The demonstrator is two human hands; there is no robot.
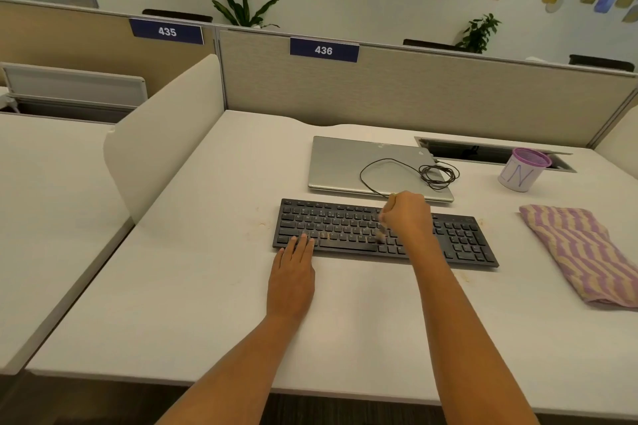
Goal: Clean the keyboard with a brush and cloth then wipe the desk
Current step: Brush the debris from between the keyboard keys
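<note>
A black keyboard [331,224] lies across the middle of the white desk [193,286]. My right hand [409,214] is curled over its middle keys and grips a small brush [381,233], whose blurred bristles touch the keys. My left hand [291,272] lies flat on the desk, its straight fingers resting on the keyboard's front left corner. A folded pink and tan striped cloth [583,252] lies on the desk to the right of the keyboard.
A shut silver laptop [345,162] sits behind the keyboard with a coiled black cable [435,174] on it. A purple mesh cup [524,169] stands at the back right beside a cable slot [483,152]. Partition panels [414,93] close the back and left.
</note>
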